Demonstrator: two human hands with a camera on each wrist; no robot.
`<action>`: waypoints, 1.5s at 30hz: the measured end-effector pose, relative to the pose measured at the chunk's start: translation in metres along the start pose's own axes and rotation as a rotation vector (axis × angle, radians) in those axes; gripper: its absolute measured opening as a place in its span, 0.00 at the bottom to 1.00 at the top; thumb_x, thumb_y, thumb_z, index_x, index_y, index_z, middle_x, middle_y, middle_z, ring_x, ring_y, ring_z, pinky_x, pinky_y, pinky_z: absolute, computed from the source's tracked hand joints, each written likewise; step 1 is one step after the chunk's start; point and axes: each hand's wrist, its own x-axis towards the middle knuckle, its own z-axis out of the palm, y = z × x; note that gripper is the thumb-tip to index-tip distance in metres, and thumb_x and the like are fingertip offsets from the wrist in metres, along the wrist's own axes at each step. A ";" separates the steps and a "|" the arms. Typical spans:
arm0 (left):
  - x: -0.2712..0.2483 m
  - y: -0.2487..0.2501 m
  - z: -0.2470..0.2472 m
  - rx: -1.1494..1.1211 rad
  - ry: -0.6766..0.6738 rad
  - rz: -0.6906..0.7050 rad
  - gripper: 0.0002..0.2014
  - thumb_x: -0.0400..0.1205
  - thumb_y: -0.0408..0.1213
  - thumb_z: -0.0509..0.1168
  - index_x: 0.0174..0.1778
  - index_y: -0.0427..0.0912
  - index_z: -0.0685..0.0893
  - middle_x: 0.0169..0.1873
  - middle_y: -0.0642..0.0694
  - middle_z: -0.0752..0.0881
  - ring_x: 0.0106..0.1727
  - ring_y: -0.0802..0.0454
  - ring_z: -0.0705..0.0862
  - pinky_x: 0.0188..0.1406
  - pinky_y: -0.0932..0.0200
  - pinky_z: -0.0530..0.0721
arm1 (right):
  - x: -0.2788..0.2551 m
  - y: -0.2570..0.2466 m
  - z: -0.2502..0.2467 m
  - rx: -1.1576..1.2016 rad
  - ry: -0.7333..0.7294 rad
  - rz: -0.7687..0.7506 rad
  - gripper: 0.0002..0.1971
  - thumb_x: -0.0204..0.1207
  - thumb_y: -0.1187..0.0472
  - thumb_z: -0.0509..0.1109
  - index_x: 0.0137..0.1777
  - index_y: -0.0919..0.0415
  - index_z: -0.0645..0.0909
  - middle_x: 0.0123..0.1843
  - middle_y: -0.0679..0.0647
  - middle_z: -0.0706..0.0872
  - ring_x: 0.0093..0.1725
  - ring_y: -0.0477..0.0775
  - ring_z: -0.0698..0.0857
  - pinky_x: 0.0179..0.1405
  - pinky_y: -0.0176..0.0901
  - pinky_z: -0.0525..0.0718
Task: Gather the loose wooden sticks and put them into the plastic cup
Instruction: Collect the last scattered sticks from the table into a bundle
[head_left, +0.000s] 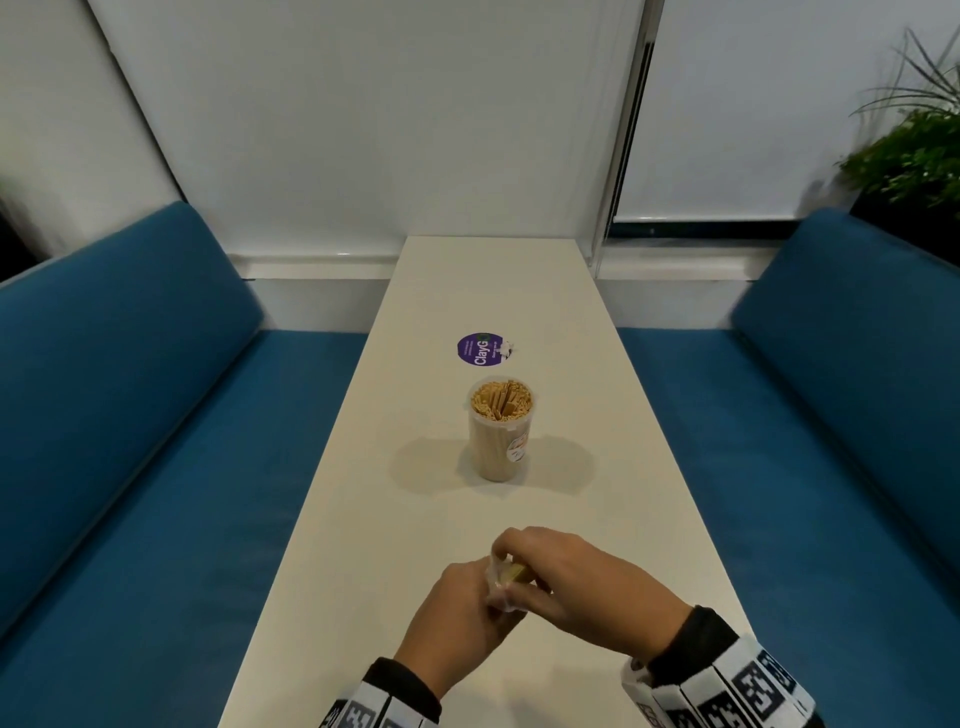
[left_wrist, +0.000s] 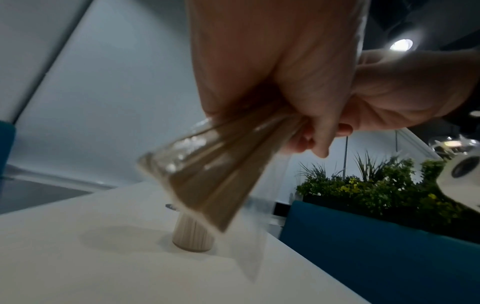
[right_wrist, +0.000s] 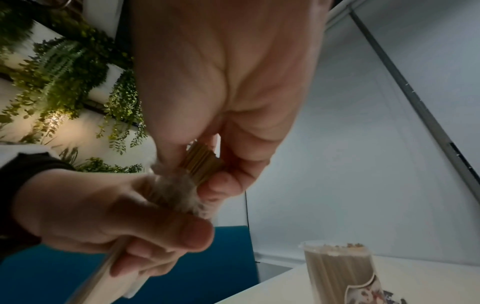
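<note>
Cup (head_left: 500, 430) upright on white table (head_left: 363, 519), mid-table, clear plastic, packed w/ wooden sticks standing on end, sticker on its side. Purple round lid (head_left: 482, 349) flat on table just behind cup, not touching it.

Both hands near table edge, in front of cup, well apart from it, raised off tabletop. Left hand (head_left: 457, 618) curled round a clear plastic bag (left_wrist: 182, 164) of sticks (left_wrist: 218, 185), thumb pressed over bag neck. Left wrist view: bag end fans out below the fist, sticks inside, blurred. Right hand (head_left: 576, 582) touching left hand; its fingers (right_wrist: 226, 183) and thumb pinch the stick ends (right_wrist: 201, 162) poking out of the bag top. So left clamped on bag, right clamped on stick bundle. How many sticks: can't tell.

Right wrist view: cup at lower right, rim open, stick tips level w/ rim approx.

Blue bench seats (head_left: 130, 415) either side of table. Green plants (head_left: 919, 150) behind right bench, beyond cup. White wall/blind behind far end of table. Black sleeves w/ black-white marker bands (head_left: 727, 691) on both wrists.
</note>
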 end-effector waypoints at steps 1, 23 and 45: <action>0.000 0.000 0.000 -0.038 0.000 -0.002 0.11 0.79 0.41 0.66 0.35 0.59 0.73 0.31 0.60 0.81 0.33 0.60 0.80 0.33 0.69 0.76 | 0.001 0.001 0.001 0.037 0.030 -0.010 0.12 0.80 0.48 0.62 0.58 0.52 0.75 0.49 0.46 0.80 0.45 0.43 0.74 0.50 0.39 0.78; 0.006 -0.074 0.026 0.070 -0.153 -0.250 0.17 0.78 0.51 0.65 0.58 0.45 0.80 0.50 0.48 0.86 0.49 0.52 0.84 0.54 0.56 0.82 | -0.031 0.063 -0.048 0.496 0.308 0.358 0.02 0.74 0.58 0.74 0.42 0.53 0.89 0.25 0.45 0.85 0.25 0.39 0.80 0.31 0.29 0.79; 0.008 -0.044 -0.027 0.072 -0.095 -0.184 0.73 0.47 0.74 0.72 0.77 0.59 0.28 0.79 0.59 0.35 0.80 0.57 0.36 0.80 0.48 0.42 | -0.041 0.079 -0.059 0.641 0.405 0.395 0.05 0.74 0.63 0.72 0.44 0.56 0.89 0.26 0.49 0.85 0.27 0.42 0.81 0.33 0.32 0.83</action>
